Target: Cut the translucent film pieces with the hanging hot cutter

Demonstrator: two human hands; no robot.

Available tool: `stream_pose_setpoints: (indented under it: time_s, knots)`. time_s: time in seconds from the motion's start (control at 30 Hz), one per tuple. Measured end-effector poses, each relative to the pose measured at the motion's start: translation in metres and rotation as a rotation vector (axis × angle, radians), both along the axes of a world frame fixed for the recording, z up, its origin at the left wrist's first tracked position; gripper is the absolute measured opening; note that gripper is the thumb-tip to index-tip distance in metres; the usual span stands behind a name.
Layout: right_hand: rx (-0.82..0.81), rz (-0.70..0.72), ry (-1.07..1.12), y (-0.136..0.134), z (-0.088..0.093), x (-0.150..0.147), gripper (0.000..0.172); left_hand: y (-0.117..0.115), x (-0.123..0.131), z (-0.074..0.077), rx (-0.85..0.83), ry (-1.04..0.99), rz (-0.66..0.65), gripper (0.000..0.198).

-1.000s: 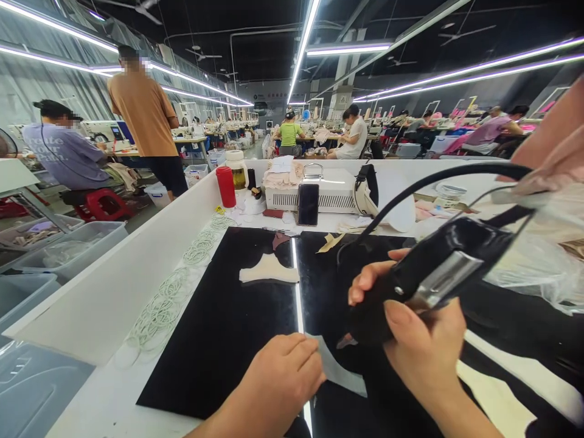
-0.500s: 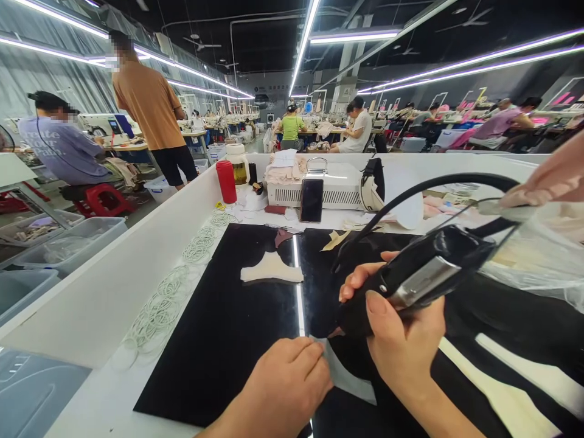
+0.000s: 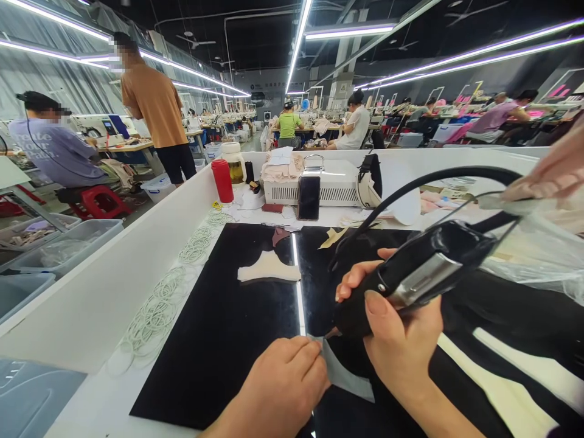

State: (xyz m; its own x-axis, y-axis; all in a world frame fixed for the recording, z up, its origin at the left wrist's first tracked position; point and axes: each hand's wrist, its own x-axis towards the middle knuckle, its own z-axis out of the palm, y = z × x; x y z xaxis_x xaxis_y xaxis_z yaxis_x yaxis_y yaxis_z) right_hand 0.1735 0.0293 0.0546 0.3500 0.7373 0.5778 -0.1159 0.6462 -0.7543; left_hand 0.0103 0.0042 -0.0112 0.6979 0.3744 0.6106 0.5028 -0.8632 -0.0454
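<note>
Since a second ago, our right hand, clamped around the black tool, has come nearer our left hand, which grips the grey strip lying on the black board.

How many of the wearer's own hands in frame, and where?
2. The left hand is over the grey piece at bottom centre; the right hand is wrapped around the black tool, which partly hides its fingers.
</note>
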Motion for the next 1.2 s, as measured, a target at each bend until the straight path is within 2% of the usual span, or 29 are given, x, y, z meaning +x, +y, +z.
stream_pose_setpoints:
  time_s: [0.37, 0.57, 0.8, 1.0, 1.2]
  knots:
    - [-0.031, -0.052, -0.039, 0.000, -0.003, 0.000, 0.031, -0.001, 0.000, 0.001, 0.015, 0.000, 0.009, 0.022]
    - [-0.012, 0.019, 0.023, 0.001, -0.002, -0.005, 0.038, -0.001, 0.000, 0.002, 0.005, 0.003, 0.014, 0.024]
    - [-0.022, 0.047, 0.011, 0.004, -0.005, -0.011, 0.033, 0.000, 0.001, 0.003, 0.034, -0.021, -0.006, 0.024]
    - [-0.036, 0.019, 0.014, 0.005, -0.003, -0.012, 0.029, 0.001, 0.000, -0.002, 0.027, 0.013, -0.013, 0.023]
    - [-0.044, 0.072, 0.059, 0.006, -0.001, -0.017, 0.034, 0.001, -0.001, -0.008, 0.041, 0.018, -0.014, 0.022]
